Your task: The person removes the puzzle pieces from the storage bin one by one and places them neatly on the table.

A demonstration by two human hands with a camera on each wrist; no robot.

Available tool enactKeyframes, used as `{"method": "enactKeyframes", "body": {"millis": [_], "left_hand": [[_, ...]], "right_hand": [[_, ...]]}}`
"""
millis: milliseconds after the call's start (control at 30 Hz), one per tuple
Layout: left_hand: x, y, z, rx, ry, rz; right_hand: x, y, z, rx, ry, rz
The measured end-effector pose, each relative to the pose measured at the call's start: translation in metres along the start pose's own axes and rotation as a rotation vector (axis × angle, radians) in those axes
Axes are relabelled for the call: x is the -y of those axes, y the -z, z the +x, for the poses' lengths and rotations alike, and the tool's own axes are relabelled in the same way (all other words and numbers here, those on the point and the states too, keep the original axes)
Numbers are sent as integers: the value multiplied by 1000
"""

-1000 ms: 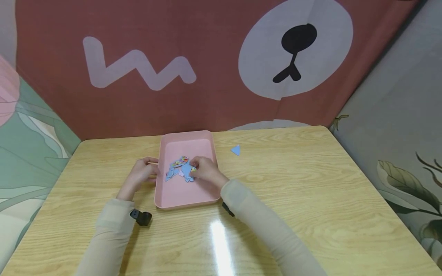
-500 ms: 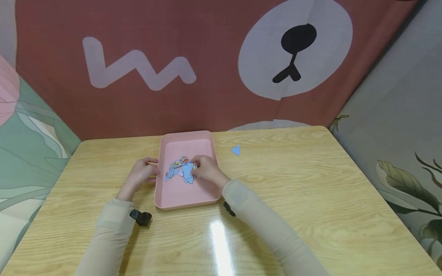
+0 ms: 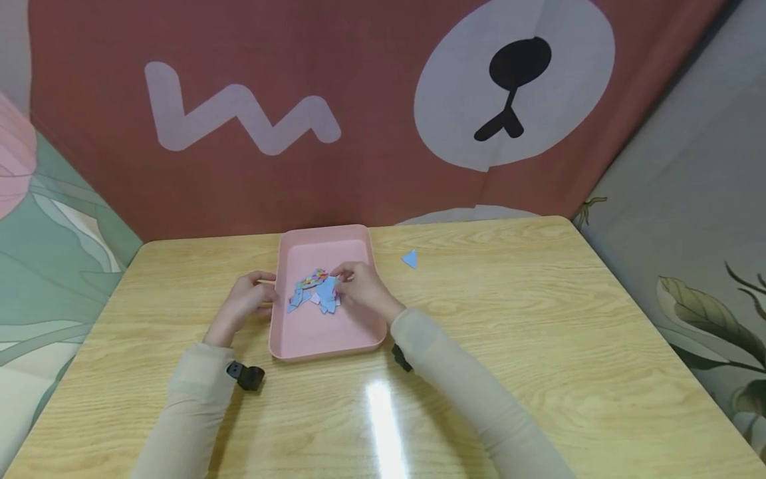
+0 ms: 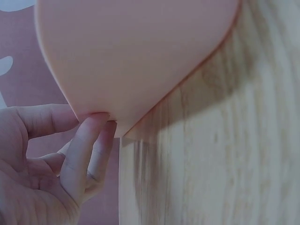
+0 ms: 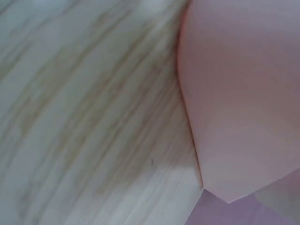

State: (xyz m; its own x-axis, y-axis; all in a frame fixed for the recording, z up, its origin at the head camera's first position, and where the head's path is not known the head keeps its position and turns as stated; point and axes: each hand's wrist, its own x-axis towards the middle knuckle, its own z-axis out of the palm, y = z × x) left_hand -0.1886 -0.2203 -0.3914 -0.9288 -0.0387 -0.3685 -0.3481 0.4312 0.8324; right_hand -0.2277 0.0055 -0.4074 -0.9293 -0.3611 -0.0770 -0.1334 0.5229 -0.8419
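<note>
A pink tray (image 3: 326, 342) stands on the wooden table, with a loose heap of small flat pieces (image 3: 326, 294) in its middle. Most are light blue; some show multicoloured print and a few are pale pink. At the tray's left side my left hand (image 3: 244, 299) pinches the rim; the left wrist view shows the thumb and fingers (image 4: 86, 140) against the wall. My right hand (image 3: 365, 289) reaches over the tray's right side, fingers bent at the heap's right edge. Whether a piece lies between its fingertips is hidden. In the right wrist view only the tray's outer wall (image 5: 239, 93) and table appear.
One blue triangular piece (image 3: 410, 259) lies on the table (image 3: 509, 319) to the right of the tray's far end. A red cloth with a bear print (image 3: 371, 179) hangs behind the far edge. Patterned fabric (image 3: 670, 199) borders the right side.
My right hand has shifted slightly to the right and away from me at the heap's edge. A bright-printed bit by its fingertips no longer shows. The left hand stays on the rim.
</note>
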Motion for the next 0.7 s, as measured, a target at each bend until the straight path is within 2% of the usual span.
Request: {"method": "enactKeyframes", "body": {"millis": [133,367,500,700], "left_hand": [[0,0,0,2,-3,-7],[0,1,-1,0,-3,-2],[0,0,-1,-1,-1,-3],[-1,-2,-1,0,0,-2]], "right_hand": [[-2,6,2,-20,-26,77],[-4,22,3,-25,-134,268],[-8,33,3,-40,-146,390],[-18,50,3,-76,-149,473]]}}
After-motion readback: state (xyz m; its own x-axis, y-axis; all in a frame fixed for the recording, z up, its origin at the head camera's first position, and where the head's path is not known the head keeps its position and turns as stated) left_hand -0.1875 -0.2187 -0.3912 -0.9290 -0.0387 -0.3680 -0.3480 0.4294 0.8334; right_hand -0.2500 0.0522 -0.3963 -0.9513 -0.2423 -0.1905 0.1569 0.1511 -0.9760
